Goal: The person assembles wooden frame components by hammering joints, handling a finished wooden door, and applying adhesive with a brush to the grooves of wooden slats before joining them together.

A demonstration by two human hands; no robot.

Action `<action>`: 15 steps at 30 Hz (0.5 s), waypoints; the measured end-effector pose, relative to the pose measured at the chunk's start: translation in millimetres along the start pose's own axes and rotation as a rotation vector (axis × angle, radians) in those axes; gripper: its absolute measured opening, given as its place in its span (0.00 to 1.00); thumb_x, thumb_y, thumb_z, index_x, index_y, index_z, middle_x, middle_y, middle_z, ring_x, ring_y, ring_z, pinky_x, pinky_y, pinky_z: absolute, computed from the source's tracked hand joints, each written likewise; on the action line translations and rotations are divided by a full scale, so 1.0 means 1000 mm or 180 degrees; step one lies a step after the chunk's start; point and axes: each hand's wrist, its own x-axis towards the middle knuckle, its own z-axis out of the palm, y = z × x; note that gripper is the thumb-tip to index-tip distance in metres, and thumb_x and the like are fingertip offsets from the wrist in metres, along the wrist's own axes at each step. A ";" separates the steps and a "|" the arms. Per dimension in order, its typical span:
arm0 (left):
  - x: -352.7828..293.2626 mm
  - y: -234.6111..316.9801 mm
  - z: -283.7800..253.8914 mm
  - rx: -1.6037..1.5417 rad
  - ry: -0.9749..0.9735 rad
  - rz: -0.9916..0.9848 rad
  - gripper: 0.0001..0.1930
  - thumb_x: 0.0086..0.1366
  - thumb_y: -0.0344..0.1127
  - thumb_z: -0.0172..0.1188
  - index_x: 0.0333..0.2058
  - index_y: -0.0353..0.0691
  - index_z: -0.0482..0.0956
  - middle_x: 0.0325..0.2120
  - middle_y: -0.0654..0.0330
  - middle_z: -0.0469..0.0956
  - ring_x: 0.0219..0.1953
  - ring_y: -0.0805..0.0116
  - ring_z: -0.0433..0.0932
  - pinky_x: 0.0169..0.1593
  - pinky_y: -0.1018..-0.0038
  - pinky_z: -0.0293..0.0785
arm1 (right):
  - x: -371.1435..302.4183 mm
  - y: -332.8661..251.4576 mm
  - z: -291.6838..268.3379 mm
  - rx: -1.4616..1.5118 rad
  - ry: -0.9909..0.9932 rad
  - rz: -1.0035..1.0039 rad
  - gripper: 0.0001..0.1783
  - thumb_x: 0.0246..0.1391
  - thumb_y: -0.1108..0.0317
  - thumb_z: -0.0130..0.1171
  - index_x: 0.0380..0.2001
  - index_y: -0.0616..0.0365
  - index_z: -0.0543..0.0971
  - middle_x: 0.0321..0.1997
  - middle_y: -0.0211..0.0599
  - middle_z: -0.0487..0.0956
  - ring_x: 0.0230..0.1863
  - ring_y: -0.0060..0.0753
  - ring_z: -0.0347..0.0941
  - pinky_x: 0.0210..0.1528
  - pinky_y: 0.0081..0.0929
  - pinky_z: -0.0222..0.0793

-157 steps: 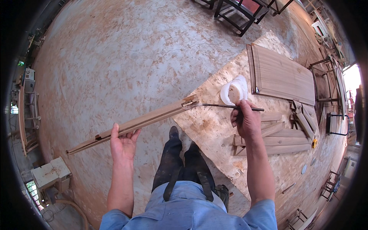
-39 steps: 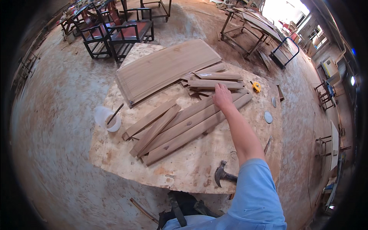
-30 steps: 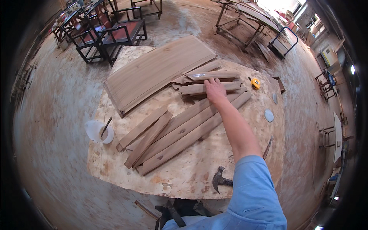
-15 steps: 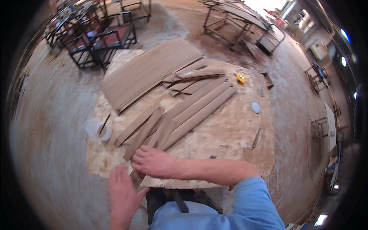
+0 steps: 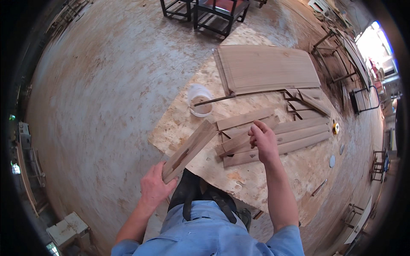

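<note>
Wooden board slants lengthwise forward-right, left hand clasping its near end, right hand curled, hold unclear.

At the top, 2 dark chairs stand on the blotchy pale floor. Toward the right side of the plywood tabletop are a yellow tape measure, 2 small grey discs and a thin tool. Farther right stand a metal-framed table and a trolley, near a bright opening; a pale boxy machine stands lower left
</note>
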 end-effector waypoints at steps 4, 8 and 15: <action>0.006 -0.026 -0.006 -0.0229 0.0045 -0.0200 0.30 0.43 0.40 0.68 0.47 0.37 0.72 0.36 0.48 0.77 0.38 0.50 0.78 0.40 0.62 0.75 | 0.051 0.003 0.041 0.0379 -0.0314 0.0196 0.26 0.57 0.56 0.57 0.53 0.57 0.64 0.27 0.30 0.72 0.17 0.20 0.66 0.16 0.20 0.61; 0.013 -0.035 -0.007 -0.0207 0.0128 -0.0357 0.28 0.44 0.39 0.66 0.46 0.37 0.72 0.38 0.47 0.76 0.40 0.49 0.77 0.42 0.62 0.74 | 0.084 -0.003 0.072 0.1211 -0.0578 0.0455 0.27 0.57 0.55 0.58 0.56 0.50 0.64 0.22 0.26 0.70 0.15 0.20 0.64 0.14 0.21 0.59; 0.030 -0.051 -0.017 -0.0028 -0.0370 -0.0849 0.28 0.44 0.39 0.65 0.45 0.34 0.71 0.38 0.46 0.76 0.41 0.49 0.76 0.44 0.61 0.73 | 0.090 -0.008 0.113 -0.0420 -0.0506 -0.0208 0.15 0.57 0.59 0.56 0.37 0.61 0.80 0.24 0.31 0.77 0.19 0.18 0.69 0.18 0.19 0.63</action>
